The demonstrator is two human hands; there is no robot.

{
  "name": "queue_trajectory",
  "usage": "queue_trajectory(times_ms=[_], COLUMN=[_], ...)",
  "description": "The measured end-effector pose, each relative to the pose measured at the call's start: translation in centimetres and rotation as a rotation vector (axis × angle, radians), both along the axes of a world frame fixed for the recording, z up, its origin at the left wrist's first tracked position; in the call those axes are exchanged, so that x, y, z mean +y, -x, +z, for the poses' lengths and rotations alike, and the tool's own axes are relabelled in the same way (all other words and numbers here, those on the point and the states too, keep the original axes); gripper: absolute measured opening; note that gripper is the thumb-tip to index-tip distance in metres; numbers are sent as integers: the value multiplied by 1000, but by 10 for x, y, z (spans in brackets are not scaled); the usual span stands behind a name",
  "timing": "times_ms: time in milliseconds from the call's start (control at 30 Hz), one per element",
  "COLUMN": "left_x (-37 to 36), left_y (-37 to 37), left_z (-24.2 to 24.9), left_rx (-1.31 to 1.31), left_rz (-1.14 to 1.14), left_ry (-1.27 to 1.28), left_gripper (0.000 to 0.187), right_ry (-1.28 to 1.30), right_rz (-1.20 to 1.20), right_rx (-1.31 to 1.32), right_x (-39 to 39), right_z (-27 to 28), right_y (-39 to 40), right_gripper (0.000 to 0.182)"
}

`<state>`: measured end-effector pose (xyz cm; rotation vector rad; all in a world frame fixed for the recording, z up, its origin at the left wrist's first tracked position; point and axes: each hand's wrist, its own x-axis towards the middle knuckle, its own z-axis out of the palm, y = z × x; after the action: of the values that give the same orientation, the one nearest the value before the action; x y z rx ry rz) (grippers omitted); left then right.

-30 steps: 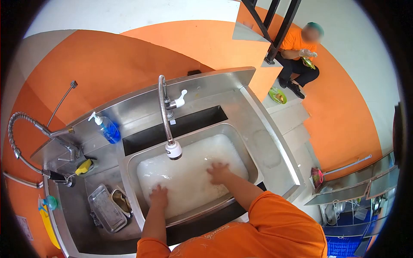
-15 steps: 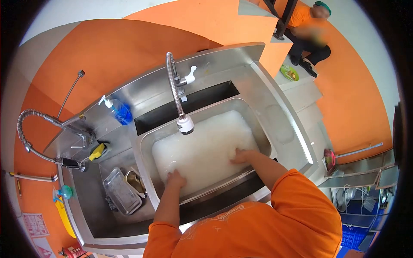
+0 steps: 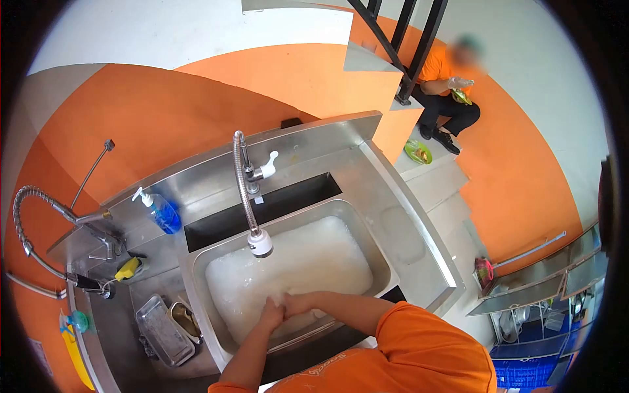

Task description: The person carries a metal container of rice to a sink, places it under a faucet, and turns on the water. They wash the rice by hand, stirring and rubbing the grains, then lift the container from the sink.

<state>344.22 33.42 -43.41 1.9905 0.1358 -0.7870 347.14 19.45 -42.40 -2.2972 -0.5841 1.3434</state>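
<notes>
Cloudy, foamy water [image 3: 327, 245] fills much of the steel sink basin [image 3: 384, 283]. My left hand [image 3: 274, 312] and my right hand [image 3: 295, 304] are close together at the water's surface, near the basin's front side. Both hands look closed, with fingers curled in toward each other. Foam and the hands themselves hide whatever may be between them. Above the water, just behind my hands, hangs the white spray head [image 3: 260, 243] of a flexible faucet [image 3: 242, 177].
A blue soap pump bottle [image 3: 164, 216] stands behind the sink. The left basin holds a metal tray [image 3: 160, 331] and an oval metal container [image 3: 185, 319]; a yellow sponge [image 3: 128, 268] sits above it. A person in orange [image 3: 442, 75] sits on the stairs, beside a green plate [image 3: 418, 152].
My hands were spread apart in the foamy water and have come together at its left front. The view has tilted upward. The seated person now shows a gloved hand raised.
</notes>
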Motion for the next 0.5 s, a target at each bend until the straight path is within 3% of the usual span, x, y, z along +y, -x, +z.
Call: queue_trajectory(times_ms=[33,67,100,133,167,233,333,367,433,500], left_x=[-5,-2,4,9,15,28,42,44,50,61], left_y=[-2,-5,-9,-14,-18,-23,-34,-40,-49,-59], left_z=[34,27,14,5,5,13,38,38,35,-6], left_rx=[2,3,-169,-342,-344,-629,-564,-566,-642,-607], left_rz=[112,111,84,57,59,74,208,205,293,319], left_ry=[-4,-6,-68,-128,-124,-250,-406,-401,-685,-668], left_gripper=[53,53,48,43,43,40,40,40,47,52], right_ry=[-149,-297,-297,-341,-383,-361,-255,-171,-81,188], right_rz=[-118,-236,-237,-250,-260,-284,-381,-519,-660,-731], right_rx=[2,4,5,-64,-135,-308,-490,-557,-617,-640], right_x=[-6,-9,-16,-26,-38,-62,-104,-115,-125,-126], right_z=[-31,-35,-38,-11,9,13,-3,-8,-13,-12], right_y=[-10,-15,-20,-32,-44,-60,-77,-81,-85,-85], right_gripper=[58,54,54,49,43,38,47,47,47,49])
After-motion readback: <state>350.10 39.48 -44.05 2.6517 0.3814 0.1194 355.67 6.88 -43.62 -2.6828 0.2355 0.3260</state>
